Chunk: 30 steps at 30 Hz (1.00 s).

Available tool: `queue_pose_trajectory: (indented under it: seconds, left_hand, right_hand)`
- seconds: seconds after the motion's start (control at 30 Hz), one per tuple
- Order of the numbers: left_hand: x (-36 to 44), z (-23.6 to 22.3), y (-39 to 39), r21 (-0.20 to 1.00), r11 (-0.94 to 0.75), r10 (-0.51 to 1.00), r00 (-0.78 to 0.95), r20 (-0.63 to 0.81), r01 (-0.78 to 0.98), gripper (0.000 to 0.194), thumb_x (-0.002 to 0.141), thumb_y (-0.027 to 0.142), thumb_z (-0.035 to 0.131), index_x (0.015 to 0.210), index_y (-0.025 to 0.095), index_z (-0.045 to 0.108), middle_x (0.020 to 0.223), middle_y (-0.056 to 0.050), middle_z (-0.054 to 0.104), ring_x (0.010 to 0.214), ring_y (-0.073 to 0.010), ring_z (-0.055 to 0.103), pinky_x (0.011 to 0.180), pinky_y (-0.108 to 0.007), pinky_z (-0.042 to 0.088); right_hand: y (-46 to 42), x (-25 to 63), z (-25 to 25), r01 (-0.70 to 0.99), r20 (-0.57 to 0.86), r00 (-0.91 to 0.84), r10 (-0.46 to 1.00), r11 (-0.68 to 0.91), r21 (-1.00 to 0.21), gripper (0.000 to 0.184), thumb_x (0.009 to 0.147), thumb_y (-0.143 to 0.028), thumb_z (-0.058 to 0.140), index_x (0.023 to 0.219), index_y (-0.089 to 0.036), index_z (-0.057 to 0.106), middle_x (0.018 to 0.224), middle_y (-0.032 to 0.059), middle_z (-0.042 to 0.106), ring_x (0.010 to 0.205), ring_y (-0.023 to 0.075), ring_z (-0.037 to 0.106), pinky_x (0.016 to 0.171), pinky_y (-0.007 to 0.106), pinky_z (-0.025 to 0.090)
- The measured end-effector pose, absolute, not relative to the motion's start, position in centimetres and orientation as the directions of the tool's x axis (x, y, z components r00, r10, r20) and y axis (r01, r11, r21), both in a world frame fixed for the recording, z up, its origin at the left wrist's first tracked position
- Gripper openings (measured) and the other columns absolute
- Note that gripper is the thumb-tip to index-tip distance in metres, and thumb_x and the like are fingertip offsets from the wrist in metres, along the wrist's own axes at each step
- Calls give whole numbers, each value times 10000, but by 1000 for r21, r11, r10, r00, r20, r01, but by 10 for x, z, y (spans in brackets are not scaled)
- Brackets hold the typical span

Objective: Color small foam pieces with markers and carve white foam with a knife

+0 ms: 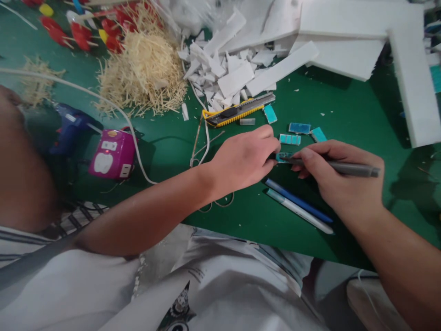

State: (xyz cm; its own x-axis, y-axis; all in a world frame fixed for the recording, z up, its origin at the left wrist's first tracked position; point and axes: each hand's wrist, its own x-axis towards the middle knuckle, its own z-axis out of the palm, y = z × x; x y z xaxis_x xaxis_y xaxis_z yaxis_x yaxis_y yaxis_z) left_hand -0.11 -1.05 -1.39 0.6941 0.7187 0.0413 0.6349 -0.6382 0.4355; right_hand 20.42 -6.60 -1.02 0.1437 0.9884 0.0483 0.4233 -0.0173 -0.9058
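Observation:
My right hand (347,191) grips a grey marker pen (354,168), its tip pointing left at a small blue-coloured piece (283,157). The fingers of my left hand (244,154) are closed on the left end of that piece and hold it against the table. Just beyond lie more small coloured pieces: a dark blue one (299,128), a turquoise one with dividing lines (290,139), and two plain turquoise ones. Nearer my body, a blue pen (299,201) rests beside a white and light-blue pen (298,210).
A yellow utility knife (237,111) lies beyond my left hand, near white foam scraps (236,78). Further left are straw-like shreds (148,69), a magenta power socket (113,154) with a white cable, and a blue glue gun (70,124). Another person's arm (24,170) is at the left edge.

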Motion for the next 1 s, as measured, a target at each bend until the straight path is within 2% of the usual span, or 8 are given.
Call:
queue_pose_trajectory:
  seconds: [0.13, 0.27, 0.43, 0.63, 0.77, 0.93, 1.0]
  left_hand:
    - [-1, -13, -11, 429, -632, 724, 689, 30, 646, 191, 1027, 225, 652, 1152, 155, 779, 1125, -80, 723, 944, -219, 738, 738, -317, 525]
    - [-3, -14, -11, 413, -659, 711, 700, 67, 629, 181, 1029, 244, 661, 1150, 170, 773, 1113, -72, 724, 926, -208, 733, 727, -306, 525]
    - [-9, -8, -6, 331, -636, 765, 628, 146, 698, 194, 1068, 278, 616, 1133, 179, 769, 1165, -87, 728, 1001, -224, 734, 811, -329, 554]
    - [-10, 4, -2, 173, -406, 912, 409, 18, 897, 169, 1021, 251, 696, 1155, 200, 784, 1253, -93, 712, 1041, -263, 741, 837, -363, 561]
    - [-9, 11, -1, 110, -372, 927, 375, -14, 922, 151, 977, 274, 773, 1106, 198, 796, 1211, -81, 732, 991, -268, 745, 794, -354, 551]
    - [-23, 22, 12, 148, -277, 960, 266, 87, 950, 92, 1007, 237, 712, 1041, 233, 798, 1203, -95, 748, 1025, -260, 724, 831, -380, 548]
    - [-28, 19, 18, 178, -309, 950, 296, 96, 934, 129, 1007, 241, 707, 1093, 257, 803, 1217, -94, 746, 1043, -270, 729, 842, -388, 552]
  right_hand:
    - [-65, 201, -4, 397, 44, 216, 975, -46, -917, 183, 867, -171, 803, 716, -274, 801, 653, -3, 759, 519, 155, 692, 493, 283, 577]
    - [-62, 203, 2, 382, 105, 245, 964, 3, -924, 238, 847, -111, 783, 670, -270, 790, 607, 1, 740, 474, 136, 669, 457, 253, 539]
    - [-64, 207, 6, 393, 143, 294, 945, 17, -919, 177, 878, -232, 750, 706, -245, 785, 601, -16, 723, 483, 123, 668, 462, 244, 547]
    - [-67, 208, 9, 395, 125, 331, 935, -17, -918, 171, 874, -208, 724, 714, -241, 776, 614, -20, 725, 500, 125, 674, 482, 256, 562]
    - [-66, 209, 8, 369, 172, 355, 919, 31, -929, 151, 853, -198, 731, 712, -233, 773, 628, -11, 737, 499, 132, 676, 471, 260, 548]
    - [-65, 209, 9, 339, 178, 370, 912, 45, -940, 153, 846, -184, 713, 710, -224, 769, 588, -12, 716, 480, 137, 660, 468, 269, 536]
    - [-64, 211, 7, 322, 197, 367, 909, 74, -944, 156, 841, -185, 717, 701, -218, 777, 576, -7, 711, 471, 137, 651, 455, 266, 523]
